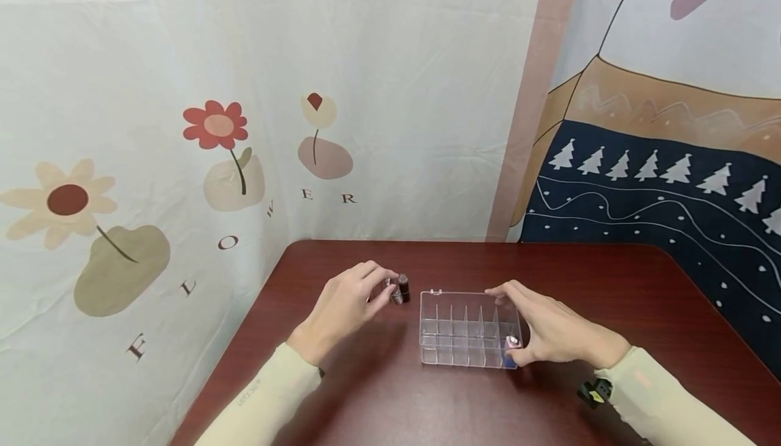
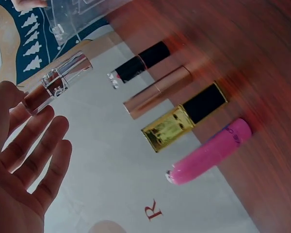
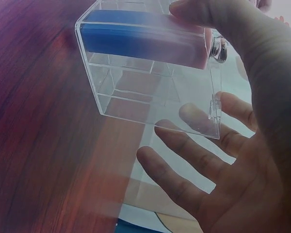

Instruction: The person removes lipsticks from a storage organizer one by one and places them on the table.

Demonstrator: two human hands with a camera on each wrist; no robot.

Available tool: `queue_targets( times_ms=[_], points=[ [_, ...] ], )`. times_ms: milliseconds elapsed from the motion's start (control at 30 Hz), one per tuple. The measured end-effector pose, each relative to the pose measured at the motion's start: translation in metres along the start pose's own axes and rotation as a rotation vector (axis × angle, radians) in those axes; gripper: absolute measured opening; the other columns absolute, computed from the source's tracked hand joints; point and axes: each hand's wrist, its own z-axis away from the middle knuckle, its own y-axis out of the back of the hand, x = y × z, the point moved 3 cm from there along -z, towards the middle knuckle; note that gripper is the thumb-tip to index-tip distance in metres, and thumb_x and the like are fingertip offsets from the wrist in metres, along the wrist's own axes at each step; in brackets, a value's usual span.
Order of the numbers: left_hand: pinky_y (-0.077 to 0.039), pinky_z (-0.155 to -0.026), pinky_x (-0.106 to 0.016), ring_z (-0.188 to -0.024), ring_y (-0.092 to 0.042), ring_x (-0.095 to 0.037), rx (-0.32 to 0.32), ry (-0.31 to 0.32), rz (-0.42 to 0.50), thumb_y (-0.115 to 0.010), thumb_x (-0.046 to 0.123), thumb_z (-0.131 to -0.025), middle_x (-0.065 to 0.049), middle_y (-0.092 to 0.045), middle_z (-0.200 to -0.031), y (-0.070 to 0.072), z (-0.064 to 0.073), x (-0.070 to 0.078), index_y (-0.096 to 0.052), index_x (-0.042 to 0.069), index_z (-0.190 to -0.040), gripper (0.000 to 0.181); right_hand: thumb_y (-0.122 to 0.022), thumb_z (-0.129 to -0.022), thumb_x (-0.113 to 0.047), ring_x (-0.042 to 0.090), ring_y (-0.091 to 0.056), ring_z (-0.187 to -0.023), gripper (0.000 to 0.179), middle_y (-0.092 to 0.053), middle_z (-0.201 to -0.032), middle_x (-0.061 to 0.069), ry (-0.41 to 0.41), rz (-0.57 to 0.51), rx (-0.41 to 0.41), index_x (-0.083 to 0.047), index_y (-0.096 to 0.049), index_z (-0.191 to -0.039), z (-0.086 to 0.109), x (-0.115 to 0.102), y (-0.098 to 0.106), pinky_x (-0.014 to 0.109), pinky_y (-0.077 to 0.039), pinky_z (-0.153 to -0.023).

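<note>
My left hand (image 1: 348, 305) pinches a lip gloss tube (image 2: 58, 81), clear with a brownish-red part and a silvery end, between thumb and forefinger; its other fingers are spread. Beside it a row of lipstick tubes stands on the table: a black one (image 2: 138, 64), a rose-gold one (image 2: 157, 92), a gold-and-black one (image 2: 184, 116) and a pink one (image 2: 209, 153). My right hand (image 1: 546, 327) holds the right end of a clear compartment box (image 1: 470, 329), thumb in front and fingers behind. A blue-to-pink lipstick box (image 3: 145, 39) with a silver knob stands in its end compartment.
The dark red wooden table (image 1: 427, 405) runs back to a pale curtain (image 1: 415, 93) with printed flowers. To the right hangs a navy cloth (image 1: 634, 195) with white trees. A dark band (image 1: 593, 393) is on the right wrist.
</note>
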Motion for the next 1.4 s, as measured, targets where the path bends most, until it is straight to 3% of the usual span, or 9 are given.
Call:
queue_targets(
  times_ms=[200,533,1200,1400],
  points=[
    [-0.063,-0.071,-0.031,-0.081,-0.07,-0.012,0.003,-0.018,-0.028,-0.091,0.015,-0.1,0.006,-0.084,-0.106,-0.007,0.003,-0.006,-0.087,0.017,-0.115,0.016,-0.106,-0.075,-0.036,0.022,-0.078,-0.133,0.099,-0.072,-0.148,0.001,-0.008,-0.001,0.0,-0.025,-0.054,-0.159,0.002,0.001,-0.001,0.042,-0.068,-0.1],
    [-0.058,-0.074,-0.033,-0.09,-0.074,-0.016,-0.068,-0.004,-0.114,-0.093,0.02,-0.1,0.008,-0.084,-0.105,-0.016,0.009,-0.014,-0.086,0.02,-0.115,0.016,-0.105,-0.075,-0.036,0.02,-0.077,-0.132,0.099,-0.072,-0.148,0.001,-0.008,0.001,0.003,-0.026,-0.054,-0.159,0.003,0.002,-0.002,0.041,-0.068,-0.099],
    [-0.062,-0.088,-0.044,-0.096,-0.075,-0.019,-0.138,0.049,-0.126,-0.091,0.022,-0.103,0.006,-0.086,-0.112,-0.029,0.015,-0.028,-0.086,0.022,-0.115,0.013,-0.106,-0.075,-0.039,0.017,-0.077,-0.133,0.1,-0.071,-0.148,-0.004,-0.02,0.005,-0.003,-0.027,-0.054,-0.159,0.001,0.002,-0.001,0.042,-0.068,-0.099],
    [-0.061,-0.089,-0.045,-0.096,-0.075,-0.02,-0.166,0.069,-0.131,-0.09,0.023,-0.103,0.007,-0.085,-0.107,-0.032,0.019,-0.031,-0.085,0.023,-0.111,0.01,-0.106,-0.075,-0.04,0.017,-0.076,-0.134,0.1,-0.071,-0.149,-0.002,-0.016,0.005,-0.001,-0.027,-0.053,-0.159,0.0,0.002,-0.002,0.042,-0.068,-0.1]
  ],
)
